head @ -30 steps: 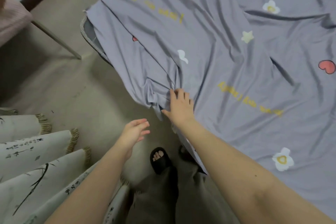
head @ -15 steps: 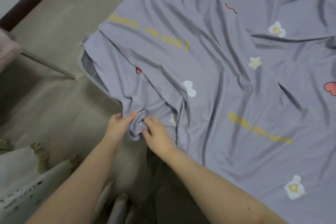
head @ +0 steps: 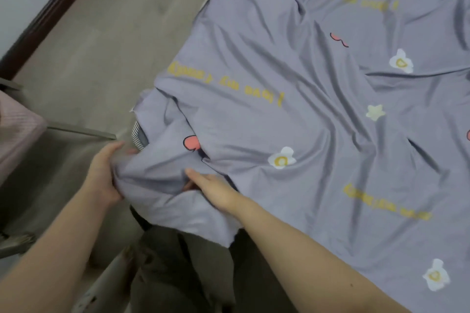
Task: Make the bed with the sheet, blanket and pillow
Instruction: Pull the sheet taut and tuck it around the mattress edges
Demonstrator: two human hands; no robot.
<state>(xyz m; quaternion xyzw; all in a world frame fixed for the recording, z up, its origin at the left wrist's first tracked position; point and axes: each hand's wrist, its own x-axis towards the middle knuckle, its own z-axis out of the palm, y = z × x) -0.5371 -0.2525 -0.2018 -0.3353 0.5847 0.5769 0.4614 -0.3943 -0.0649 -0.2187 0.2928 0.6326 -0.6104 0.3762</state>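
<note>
A lilac sheet point(head: 318, 134) printed with white flowers, pink hearts and yellow lettering lies wrinkled across the bed, filling the right of the view. Its near left corner hangs off the mattress in a bunch. My left hand point(head: 103, 173) grips that bunched corner from the left side. My right hand point(head: 213, 187) holds the same fold from the right, with fingers partly tucked under the cloth. A striped mattress edge point(head: 138, 134) shows just above my left hand. No blanket or pillow is in view.
Grey-brown floor point(head: 106, 40) runs along the bed's left side to a dark baseboard point(head: 48, 20) and pale wall. A pink cushioned seat point(head: 17, 132) on metal legs stands at the left edge. My trouser legs point(head: 183, 274) are below the sheet corner.
Both hands have closed on the sheet's corner and lifted it up toward the mattress corner. The view has shifted up the bed, and the patterned fabric at lower left has left the view.
</note>
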